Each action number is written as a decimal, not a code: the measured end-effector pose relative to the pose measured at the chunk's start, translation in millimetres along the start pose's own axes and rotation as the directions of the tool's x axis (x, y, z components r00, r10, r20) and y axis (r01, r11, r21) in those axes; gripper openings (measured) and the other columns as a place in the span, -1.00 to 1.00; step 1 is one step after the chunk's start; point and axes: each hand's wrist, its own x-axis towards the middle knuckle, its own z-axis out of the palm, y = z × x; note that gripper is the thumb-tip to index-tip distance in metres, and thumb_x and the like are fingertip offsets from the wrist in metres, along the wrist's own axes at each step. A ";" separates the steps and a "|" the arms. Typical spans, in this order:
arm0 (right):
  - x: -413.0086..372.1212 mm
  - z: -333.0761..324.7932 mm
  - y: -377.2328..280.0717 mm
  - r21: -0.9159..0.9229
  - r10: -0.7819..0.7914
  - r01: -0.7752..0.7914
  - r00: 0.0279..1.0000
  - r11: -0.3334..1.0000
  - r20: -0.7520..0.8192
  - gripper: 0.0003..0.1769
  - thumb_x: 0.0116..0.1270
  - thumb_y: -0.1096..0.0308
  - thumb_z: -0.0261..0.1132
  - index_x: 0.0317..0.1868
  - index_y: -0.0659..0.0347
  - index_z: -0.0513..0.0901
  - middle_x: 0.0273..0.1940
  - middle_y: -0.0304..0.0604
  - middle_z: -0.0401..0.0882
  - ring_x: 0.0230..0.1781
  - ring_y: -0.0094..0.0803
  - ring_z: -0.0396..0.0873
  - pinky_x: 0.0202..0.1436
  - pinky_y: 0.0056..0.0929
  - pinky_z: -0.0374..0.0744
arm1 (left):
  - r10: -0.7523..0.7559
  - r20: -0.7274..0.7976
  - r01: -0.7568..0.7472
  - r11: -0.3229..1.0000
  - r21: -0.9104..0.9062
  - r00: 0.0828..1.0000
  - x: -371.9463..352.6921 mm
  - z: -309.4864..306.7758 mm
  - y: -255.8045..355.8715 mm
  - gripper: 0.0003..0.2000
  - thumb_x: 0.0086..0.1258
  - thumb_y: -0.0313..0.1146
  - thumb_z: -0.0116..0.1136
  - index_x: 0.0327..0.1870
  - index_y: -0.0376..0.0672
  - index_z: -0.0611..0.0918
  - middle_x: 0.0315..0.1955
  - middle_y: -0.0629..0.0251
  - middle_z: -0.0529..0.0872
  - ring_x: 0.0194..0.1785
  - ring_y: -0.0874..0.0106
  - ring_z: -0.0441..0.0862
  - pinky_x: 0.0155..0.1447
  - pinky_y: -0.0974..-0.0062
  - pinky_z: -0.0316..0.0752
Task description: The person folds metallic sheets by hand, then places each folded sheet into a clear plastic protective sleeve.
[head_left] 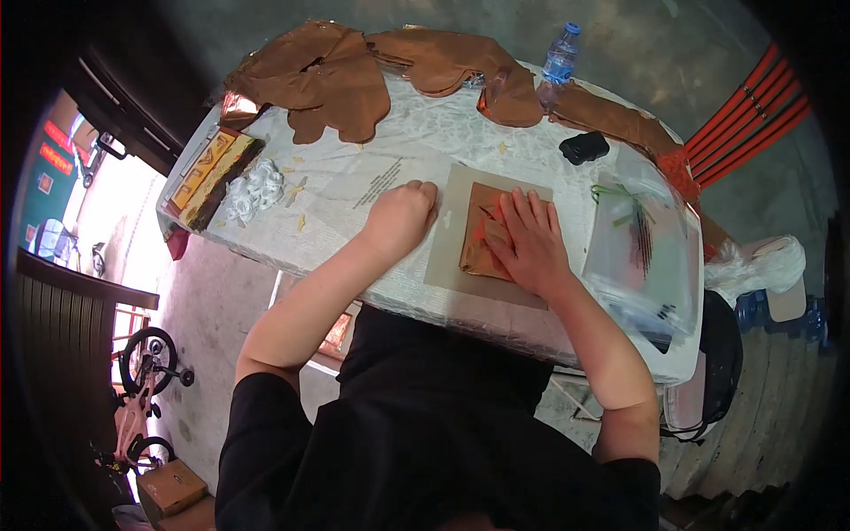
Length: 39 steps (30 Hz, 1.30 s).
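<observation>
My right hand (535, 243) lies flat, fingers extended, over a brown square sheet or packet (474, 243) with orange-red marks on its face. Under the packet is a thin grey-beige board (444, 257), set near the table's front edge. To the left of the board, my left hand (400, 221) rests on the white table covering (332, 212) with its fingers curled into a fist. Whatever it may hold is hidden. Part of the packet's face is covered by my right hand.
Brown cut-out sheets (341, 80) line the far edge beside a water bottle (561, 57). A black object (584, 148) and clear plastic sleeves (633, 257) lie right. At left are crumpled white pieces (257, 188) and a yellow-brown box (208, 177). Red poles (748, 115) stand beyond.
</observation>
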 end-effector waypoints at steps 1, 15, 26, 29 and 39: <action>-0.6 0.9 0.2 0.001 0.002 -0.002 1.000 1.000 -0.003 -0.24 0.36 -0.07 0.06 0.44 0.18 0.16 0.45 0.04 0.06 0.48 0.02 -0.03 0.49 0.00 -0.13 | 0.085 -0.003 -0.085 0.996 0.031 0.996 0.3 0.1 -4.3 -0.90 0.21 -0.43 0.10 -0.41 -0.28 0.52 -0.44 0.01 0.61 -0.36 0.03 0.61 -0.26 0.18 0.53; -1.0 -0.5 -0.8 0.017 0.015 -0.016 1.000 1.000 0.016 -0.25 0.37 -0.07 0.04 0.44 0.17 0.14 0.46 0.03 0.05 0.49 0.00 -0.05 0.50 -0.02 -0.16 | 0.227 -0.026 -0.215 0.950 0.228 0.974 -5.5 11.9 4.5 -0.88 0.24 -0.40 0.10 -0.37 -0.26 0.48 -0.49 0.08 0.58 -0.38 0.12 0.62 -0.31 0.26 0.55; -1.0 1.5 -0.1 0.007 0.017 -0.017 1.000 1.000 0.008 -0.23 0.36 -0.08 0.05 0.45 0.17 0.13 0.46 0.01 0.04 0.49 -0.03 -0.04 0.51 -0.03 -0.15 | 0.153 0.169 -0.117 0.972 -0.205 0.974 -16.7 -25.8 2.2 -0.77 0.23 -0.34 0.22 -0.13 -0.20 0.58 -0.18 0.08 0.60 -0.11 0.13 0.61 -0.09 0.27 0.52; -0.3 0.9 0.0 0.009 0.023 -0.024 1.000 1.000 0.018 -0.24 0.37 -0.08 0.04 0.44 0.17 0.13 0.47 0.00 0.03 0.49 -0.03 -0.06 0.51 -0.03 -0.15 | 0.270 0.096 -0.257 0.957 -0.135 0.958 -35.5 -34.7 -9.5 -0.67 0.25 -0.31 0.24 0.02 -0.18 0.57 0.12 0.05 0.50 0.21 0.11 0.45 0.19 0.26 0.39; -0.6 0.9 0.1 -0.019 0.008 -0.008 1.000 1.000 0.018 -0.25 0.38 -0.08 0.03 0.44 0.18 0.13 0.46 0.00 0.03 0.49 -0.04 -0.06 0.51 -0.06 -0.16 | 0.126 0.155 -0.125 0.992 -0.017 0.980 -71.5 -18.8 10.3 -0.57 0.41 -0.33 0.04 0.29 -0.14 0.39 0.35 0.01 0.28 0.48 0.10 0.09 0.47 0.05 -0.04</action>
